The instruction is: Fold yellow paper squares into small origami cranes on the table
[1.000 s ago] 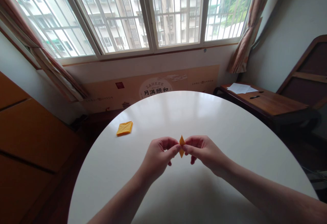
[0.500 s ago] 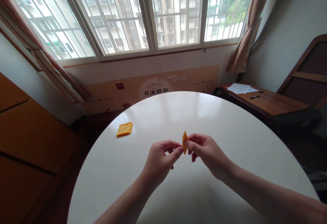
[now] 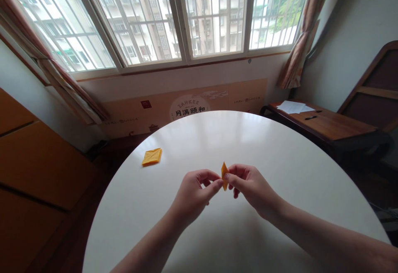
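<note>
A small folded piece of yellow paper (image 3: 224, 177), pointed at top and bottom, is held upright above the middle of the white round table (image 3: 236, 136). My left hand (image 3: 199, 192) pinches its left edge between thumb and forefinger. From the other side, my right hand (image 3: 250, 188) grips it with thumb and fingers, the remaining fingers curled below. The fingertips cover part of the paper, so its inner folds are hidden. A flat stack of yellow paper squares (image 3: 152, 157) lies on the table to the left, apart from both hands.
White sheets (image 3: 292, 107) and a dark pen-like object (image 3: 310, 118) lie on a wooden side table (image 3: 345, 124) at the right. A printed cardboard panel (image 3: 217, 98) stands below the barred window. An orange-brown cabinet (image 3: 25, 161) is at the left.
Both hands keep their pinch on the yellow paper, which sits very slightly lower in view. Nothing has been let go or taken up.
</note>
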Demonstrator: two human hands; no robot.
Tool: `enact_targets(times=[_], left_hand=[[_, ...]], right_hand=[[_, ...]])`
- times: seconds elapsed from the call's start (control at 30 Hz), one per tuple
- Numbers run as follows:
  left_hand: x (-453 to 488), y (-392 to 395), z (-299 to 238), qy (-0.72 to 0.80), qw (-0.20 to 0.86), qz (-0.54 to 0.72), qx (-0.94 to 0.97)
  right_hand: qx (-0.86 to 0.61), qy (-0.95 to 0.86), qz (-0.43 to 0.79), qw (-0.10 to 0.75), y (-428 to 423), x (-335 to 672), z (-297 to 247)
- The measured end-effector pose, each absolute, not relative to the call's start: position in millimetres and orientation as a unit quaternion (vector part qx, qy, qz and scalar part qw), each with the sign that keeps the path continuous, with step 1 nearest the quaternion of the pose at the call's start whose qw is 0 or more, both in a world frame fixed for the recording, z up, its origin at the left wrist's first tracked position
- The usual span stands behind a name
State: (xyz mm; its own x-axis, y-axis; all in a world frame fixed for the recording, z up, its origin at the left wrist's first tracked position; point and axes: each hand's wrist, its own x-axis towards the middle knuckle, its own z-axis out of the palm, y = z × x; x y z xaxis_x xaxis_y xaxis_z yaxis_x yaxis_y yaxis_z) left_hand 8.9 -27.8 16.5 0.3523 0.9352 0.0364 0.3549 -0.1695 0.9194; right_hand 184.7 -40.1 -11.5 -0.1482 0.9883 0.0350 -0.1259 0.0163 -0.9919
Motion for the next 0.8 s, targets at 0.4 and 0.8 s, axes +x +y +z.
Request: enact_targets(times=[0.4, 0.8], left_hand=[[11.4, -25.0, 15.0, 0.437, 0.542, 0.379, 0.609], [14.3, -24.9, 15.0, 0.475, 0.554, 0.435, 0.528]], right_hand=[[-0.421, -0.619, 0.487, 0.451, -43.2, 185.4, -10.6], [-0.399, -0.558, 0.570, 0.452, -41.0, 183.0, -17.4]])
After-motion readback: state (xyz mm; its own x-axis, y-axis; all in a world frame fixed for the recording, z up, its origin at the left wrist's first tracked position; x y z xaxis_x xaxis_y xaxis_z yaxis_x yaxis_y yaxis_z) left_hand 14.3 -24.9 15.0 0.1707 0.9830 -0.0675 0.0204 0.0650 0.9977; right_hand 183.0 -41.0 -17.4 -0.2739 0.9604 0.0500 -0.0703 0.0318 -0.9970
